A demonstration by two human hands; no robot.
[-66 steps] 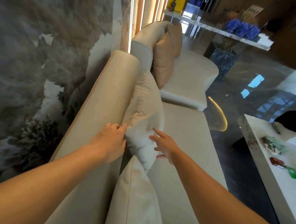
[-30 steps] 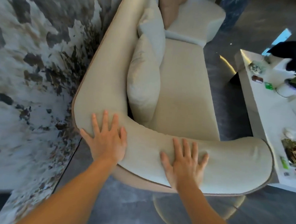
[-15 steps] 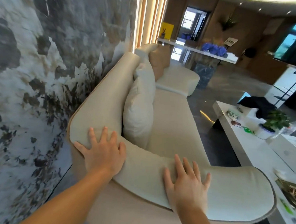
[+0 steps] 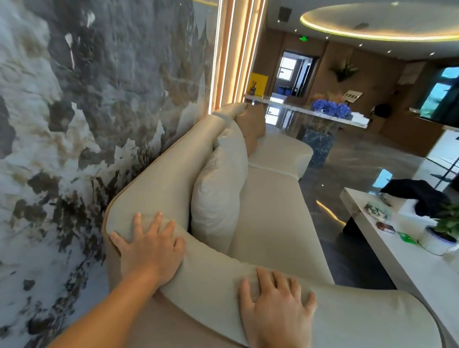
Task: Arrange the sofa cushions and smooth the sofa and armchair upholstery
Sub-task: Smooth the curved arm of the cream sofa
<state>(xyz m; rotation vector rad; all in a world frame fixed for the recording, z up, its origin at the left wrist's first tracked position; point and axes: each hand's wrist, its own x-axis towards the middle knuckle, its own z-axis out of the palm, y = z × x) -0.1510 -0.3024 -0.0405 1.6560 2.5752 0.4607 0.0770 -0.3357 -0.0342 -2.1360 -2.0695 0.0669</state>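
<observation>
A long cream sofa [image 4: 271, 210] runs away from me along the marble wall. My left hand [image 4: 150, 247] lies flat, fingers spread, on the corner where the backrest meets the near curved armrest. My right hand [image 4: 277, 306] presses flat on top of that armrest [image 4: 361, 321]. Two cream cushions [image 4: 217, 189] stand upright against the backrest, one behind the other. Beyond them a tan cushion [image 4: 252, 132] leans at the far section of the sofa [image 4: 282, 152].
A marble-patterned wall [image 4: 80, 112] stands close on the left. On the right a low white table [image 4: 417, 269] carries a potted plant [image 4: 448, 230], a black garment [image 4: 418, 197] and small items. A glossy dark floor [image 4: 361, 164] and a counter with blue flowers [image 4: 330, 108] lie beyond.
My hands left the cushions and came to rest flat on the near armrest. Since then they have stayed on it while my view tilted up toward the room.
</observation>
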